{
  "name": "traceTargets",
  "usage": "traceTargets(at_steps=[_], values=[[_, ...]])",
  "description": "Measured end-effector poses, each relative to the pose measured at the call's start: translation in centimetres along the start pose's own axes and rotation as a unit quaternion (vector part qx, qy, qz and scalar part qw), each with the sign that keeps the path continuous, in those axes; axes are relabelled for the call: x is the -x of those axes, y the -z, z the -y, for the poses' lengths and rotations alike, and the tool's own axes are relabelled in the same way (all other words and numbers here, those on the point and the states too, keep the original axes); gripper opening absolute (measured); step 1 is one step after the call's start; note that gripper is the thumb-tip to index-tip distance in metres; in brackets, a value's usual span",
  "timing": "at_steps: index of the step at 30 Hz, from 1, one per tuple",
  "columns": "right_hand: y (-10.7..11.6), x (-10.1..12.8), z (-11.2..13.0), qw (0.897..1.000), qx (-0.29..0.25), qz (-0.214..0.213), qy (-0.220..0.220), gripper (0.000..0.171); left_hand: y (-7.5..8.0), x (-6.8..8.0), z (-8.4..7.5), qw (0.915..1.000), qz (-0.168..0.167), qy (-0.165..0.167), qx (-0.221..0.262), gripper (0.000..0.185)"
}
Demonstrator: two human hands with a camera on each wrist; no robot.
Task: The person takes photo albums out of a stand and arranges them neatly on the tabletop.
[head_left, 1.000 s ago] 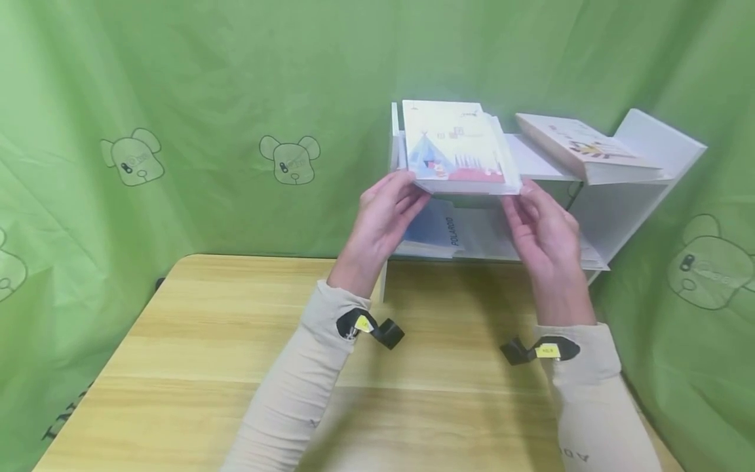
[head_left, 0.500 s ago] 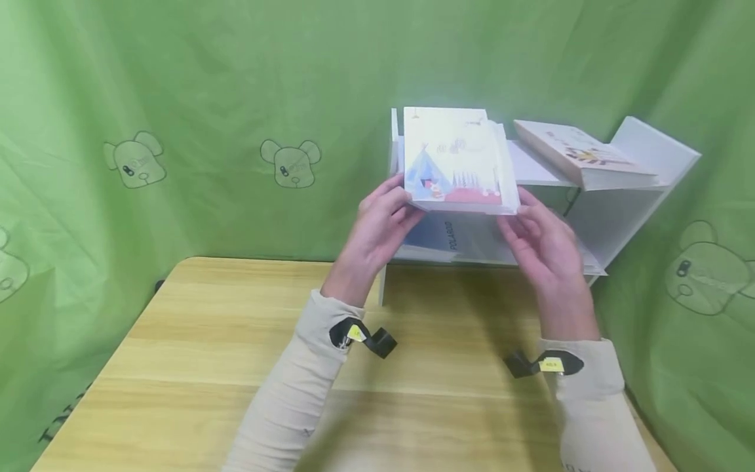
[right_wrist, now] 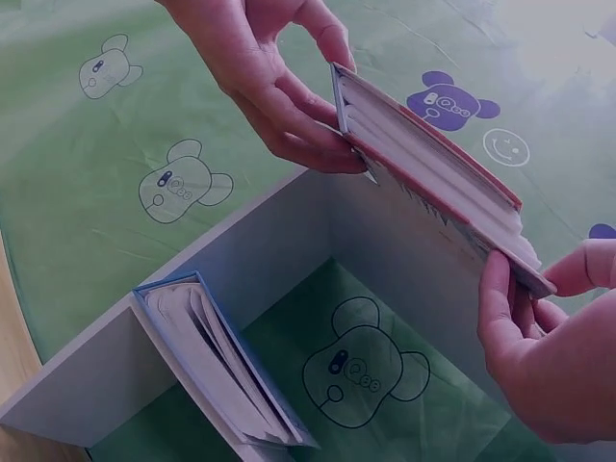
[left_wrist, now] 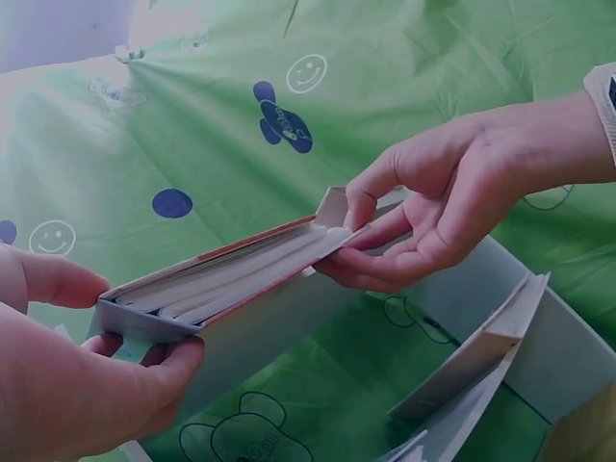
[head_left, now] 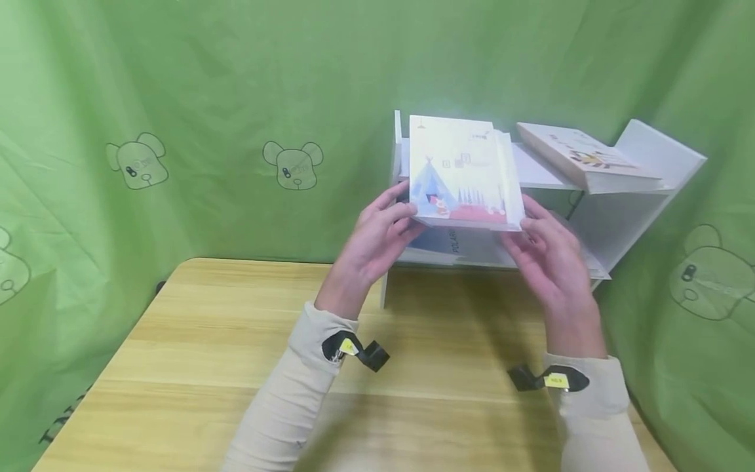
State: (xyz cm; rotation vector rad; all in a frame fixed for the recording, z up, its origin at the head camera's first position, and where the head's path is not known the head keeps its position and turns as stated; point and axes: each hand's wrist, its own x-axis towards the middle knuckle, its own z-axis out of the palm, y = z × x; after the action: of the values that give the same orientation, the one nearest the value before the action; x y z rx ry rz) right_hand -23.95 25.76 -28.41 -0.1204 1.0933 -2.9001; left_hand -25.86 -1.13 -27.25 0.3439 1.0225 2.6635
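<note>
Here, just right of centre in the head view:
Held thing: a thin white picture book with a blue tent and a red patch on its cover, up in the air in front of the white two-tier shelf, cover tilted towards the camera.
Left hand: pinches the book's lower left corner, thumb on the cover, fingers curled beneath; in the left wrist view, lower left, the same hand clamps the near end of the book.
Right hand: grips the lower right corner of the book, fingers curled under its edge; in the right wrist view, lower right, this hand holds the book's far end.
Both hands: each closed around the book, one at each end.
Shelf top: a second pale book with a yellow-and-black drawing on its cover lies flat, upper right of the frame, apart from the held book.
Shelf lower tier: a blue-covered book lies behind the left hand's fingers; the right wrist view shows it leaning inside the compartment.
Surface: light wooden surface across the lower frame, carrying the shelf at its far edge.
Backdrop: green cloth printed with bear heads.
</note>
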Motion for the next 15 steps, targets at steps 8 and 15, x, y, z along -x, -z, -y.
traceTargets(at_steps=[8,15], values=[[0.8,0.5,-0.5,1.000,0.022,0.003,0.012,0.054,0.7,0.2,0.7,0.9993,0.004,-0.010,-0.036,0.051],[1.3,0.8,-0.9,0.998,0.043,0.025,0.040,0.052,1.5,0.4,1.3,0.9988,0.016,-0.016,-0.043,0.055]])
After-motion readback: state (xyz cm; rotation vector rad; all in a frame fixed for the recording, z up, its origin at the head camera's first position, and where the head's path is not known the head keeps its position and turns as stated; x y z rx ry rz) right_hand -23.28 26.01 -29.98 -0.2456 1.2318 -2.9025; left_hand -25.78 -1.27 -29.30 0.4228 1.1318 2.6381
